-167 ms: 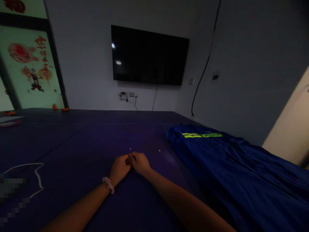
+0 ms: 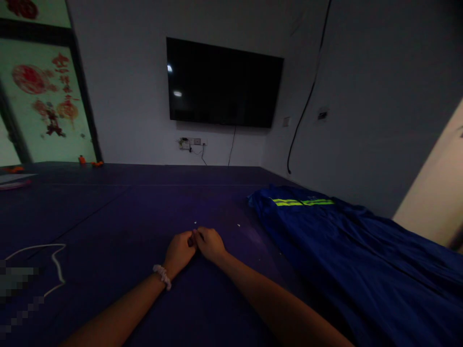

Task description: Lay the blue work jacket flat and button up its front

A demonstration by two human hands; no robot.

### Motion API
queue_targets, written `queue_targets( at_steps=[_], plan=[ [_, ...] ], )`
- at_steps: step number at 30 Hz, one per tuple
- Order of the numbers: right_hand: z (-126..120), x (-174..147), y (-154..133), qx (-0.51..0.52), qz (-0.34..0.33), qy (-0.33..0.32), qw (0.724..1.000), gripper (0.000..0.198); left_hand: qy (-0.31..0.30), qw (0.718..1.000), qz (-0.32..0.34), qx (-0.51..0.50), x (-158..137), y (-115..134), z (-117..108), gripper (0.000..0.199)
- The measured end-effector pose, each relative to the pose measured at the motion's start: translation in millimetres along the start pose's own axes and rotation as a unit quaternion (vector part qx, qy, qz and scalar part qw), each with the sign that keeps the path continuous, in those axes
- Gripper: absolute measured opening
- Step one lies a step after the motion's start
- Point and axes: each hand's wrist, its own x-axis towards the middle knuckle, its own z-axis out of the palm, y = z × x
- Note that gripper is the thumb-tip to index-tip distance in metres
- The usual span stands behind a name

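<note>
Fingers of left hand (image 2: 180,252) and right hand (image 2: 210,244) touching — resting on table (image 2: 119,217).

Two bare forearms, no sleeves anywhere along their visible length. Left hand (image 2: 180,251) and right hand (image 2: 211,244) both bare too: no gloves, no rings or watch discernible in the dim light. On the left wrist, a pale scrunchie (image 2: 162,276), whitish-pink, bunched and ruffled like a hair tie worn as a bracelet, wrapped snugly just below the hand; right wrist plain, nothing worn.
</note>
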Motion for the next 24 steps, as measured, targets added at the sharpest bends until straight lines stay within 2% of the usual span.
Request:
queue_targets(
  at_steps=[5, 8, 11, 13, 14, 16, 18, 20, 22, 24],
  plan=[
    [4.2, -1.9, -0.1, 0.011, 0.0, 0.022, 1.0, 0.033, 0.005, 1.0, 0.01, -0.001, 0.2, -2.3, 1.6, 0.017],
    [-2.9, 1.3, 0.2, 0.014, 0.012, 0.069, 0.997, 0.03, 0.001, 1.0, 0.016, -0.009, -0.1, -2.6, 1.7, 0.016],
    [-33.4, 10.4, 10.6, 0.013, 0.043, 0.167, 0.985, 0.024, -0.014, 1.0, 0.018, -0.017, -0.4, -1.7, 1.1, 0.017],
    [-65.4, 15.8, 27.7, -0.03, 0.106, 0.234, 0.966, 0.028, -0.02, 0.999, 0.019, -0.021, -0.5, -1.0, 0.7, 0.021],
    [-82.7, 16.9, 39.3, -0.067, 0.143, 0.244, 0.957, 0.031, -0.022, 0.999, 0.022, -0.025, -0.6, -0.7, 0.6, 0.023],
    [-115.0, 14.1, 66.3, -0.165, 0.241, 0.235, 0.927, 0.044, -0.024, 0.999, 0.029, -0.03, -0.7, -0.4, 0.7, 0.023],
    [-140.5, 4.7, 94.8, -0.259, 0.338, 0.217, 0.879, 0.063, -0.022, 0.999, 0.031, -0.031, -0.9, -0.3, 1.2, 0.022],
    [-158.6, -9.1, 120.7, -0.321, 0.394, 0.173, 0.843, 0.077, -0.021, 0.999, 0.03, -0.027, -1.2, -0.2, 1.7, 0.022],
    [-171.7, -24.7, 141.0, -0.344, 0.435, 0.123, 0.823, 0.078, -0.023, 0.999, 0.03, -0.023, -1.4, 0.0, 2.1, 0.021],
    [-181.9, -38.8, 153.7, -0.34, 0.439, 0.051, 0.83, 0.06, -0.025, 0.999, 0.036, -0.023, -1.6, 0.3, 2.2, 0.021]
  ],
)
